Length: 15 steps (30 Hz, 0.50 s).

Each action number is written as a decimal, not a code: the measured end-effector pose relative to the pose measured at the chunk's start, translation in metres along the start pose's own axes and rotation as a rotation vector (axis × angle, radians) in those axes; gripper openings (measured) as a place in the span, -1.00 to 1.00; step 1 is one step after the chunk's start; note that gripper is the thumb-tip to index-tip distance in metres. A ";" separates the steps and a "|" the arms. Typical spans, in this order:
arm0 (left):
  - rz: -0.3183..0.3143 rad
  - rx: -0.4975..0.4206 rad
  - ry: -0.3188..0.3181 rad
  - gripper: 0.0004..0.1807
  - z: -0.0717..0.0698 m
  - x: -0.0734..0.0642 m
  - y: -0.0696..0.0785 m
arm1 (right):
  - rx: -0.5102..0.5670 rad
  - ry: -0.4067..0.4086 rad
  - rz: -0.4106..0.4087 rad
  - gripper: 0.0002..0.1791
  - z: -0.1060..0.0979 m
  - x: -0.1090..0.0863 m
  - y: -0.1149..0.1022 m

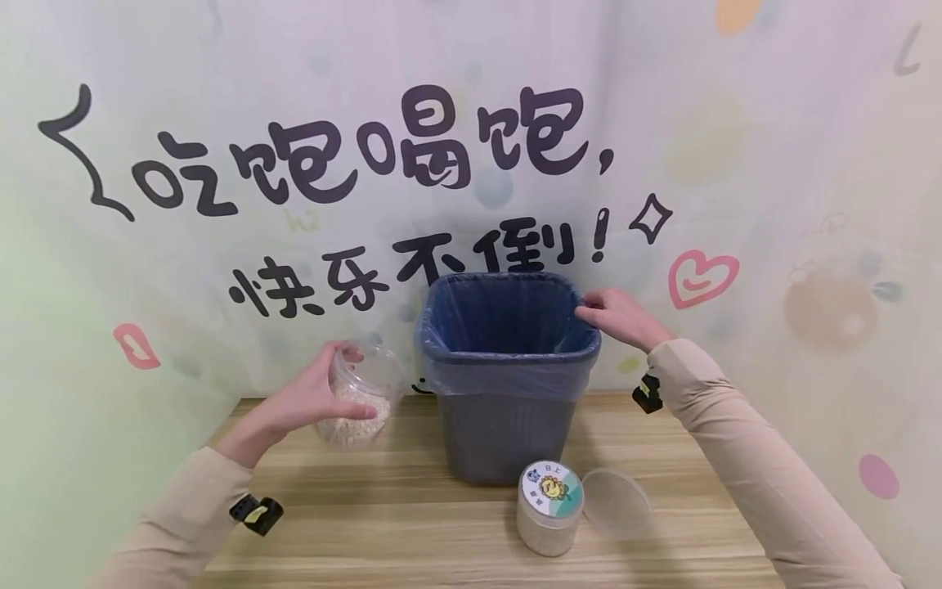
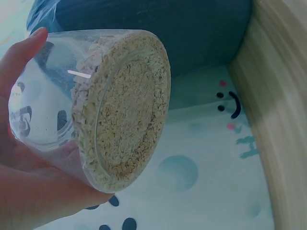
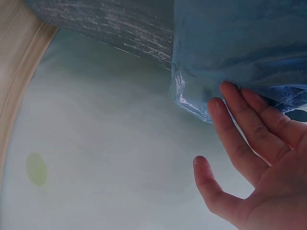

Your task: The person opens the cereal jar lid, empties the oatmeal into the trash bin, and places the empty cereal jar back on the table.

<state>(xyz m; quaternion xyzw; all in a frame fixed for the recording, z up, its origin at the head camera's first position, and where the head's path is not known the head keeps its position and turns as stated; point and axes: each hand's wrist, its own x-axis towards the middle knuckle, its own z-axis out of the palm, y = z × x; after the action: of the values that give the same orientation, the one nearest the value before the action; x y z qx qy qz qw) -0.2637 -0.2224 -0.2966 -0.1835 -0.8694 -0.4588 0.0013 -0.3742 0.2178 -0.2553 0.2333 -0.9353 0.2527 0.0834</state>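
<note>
A clear plastic jar [image 1: 370, 378] of pale rolled oats [image 2: 132, 115] tilts in my left hand [image 1: 312, 397], left of the bin. In the left wrist view its base faces the camera, with oats packed against it; no lid shows on the jar. Against the back wall stands a grey trash bin [image 1: 500, 438] lined with a blue plastic bag [image 1: 508, 380]. My right hand [image 1: 621, 317] holds the bin's right rim, thumb over the edge. From the right wrist view, several slightly bent fingers [image 3: 249, 127] touch the bag's outside; the thumb is hidden there.
On the wooden table [image 1: 353, 523], in front of the bin, stands a small jar [image 1: 546, 532] with a sunflower picture on its lid. Beside it lies a translucent round lid [image 1: 620, 503]. A printed cloth wall [image 1: 294, 74] rises behind the table.
</note>
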 end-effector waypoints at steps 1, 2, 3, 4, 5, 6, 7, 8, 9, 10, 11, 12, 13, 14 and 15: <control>0.006 0.005 0.005 0.07 -0.002 0.002 0.002 | 0.001 0.000 0.002 -0.74 0.000 0.000 0.000; 0.010 0.010 0.009 0.07 -0.005 0.004 0.004 | 0.003 0.001 0.005 -0.74 0.000 0.000 0.000; 0.012 0.013 0.012 0.07 -0.007 0.006 0.006 | 0.003 0.001 0.007 -0.74 0.000 0.000 -0.001; 0.013 0.016 0.016 0.07 -0.009 0.008 0.007 | 0.005 0.002 0.009 -0.74 0.000 0.000 -0.001; 0.014 0.020 0.021 0.07 -0.011 0.011 0.009 | 0.007 0.002 0.010 -0.74 0.000 0.000 -0.001; 0.017 0.026 0.025 0.07 -0.013 0.013 0.011 | 0.010 0.003 0.011 -0.74 0.000 0.000 -0.001; 0.018 0.031 0.030 0.07 -0.015 0.015 0.013 | 0.012 0.004 0.010 -0.74 0.000 -0.001 -0.001; 0.018 0.037 0.035 0.07 -0.017 0.018 0.015 | 0.014 0.005 0.011 -0.73 0.000 -0.001 -0.001; 0.022 0.044 0.040 0.07 -0.019 0.020 0.017 | 0.015 0.006 0.012 -0.73 0.001 -0.001 -0.001; 0.023 0.056 0.048 0.06 -0.021 0.023 0.019 | 0.017 0.008 0.012 -0.73 0.001 0.000 -0.001; 0.022 0.070 0.055 0.06 -0.023 0.025 0.022 | 0.018 0.009 0.008 -0.73 0.001 0.000 -0.001; 0.020 0.085 0.060 0.06 -0.025 0.028 0.025 | 0.018 0.011 0.009 -0.73 0.001 0.000 0.000; 0.015 0.103 0.066 0.06 -0.027 0.030 0.028 | 0.017 0.011 0.010 -0.73 0.001 0.000 0.000; 0.012 0.117 0.072 0.06 -0.028 0.033 0.032 | 0.017 0.012 0.012 -0.74 0.002 0.000 0.000; 0.013 0.133 0.078 0.06 -0.030 0.035 0.035 | 0.016 0.012 0.013 -0.74 0.002 0.000 0.001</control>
<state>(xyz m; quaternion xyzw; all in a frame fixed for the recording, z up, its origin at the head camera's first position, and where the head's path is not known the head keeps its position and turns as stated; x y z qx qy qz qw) -0.2903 -0.2168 -0.2451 -0.1706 -0.8961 -0.4067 0.0501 -0.3746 0.2173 -0.2571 0.2264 -0.9342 0.2623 0.0854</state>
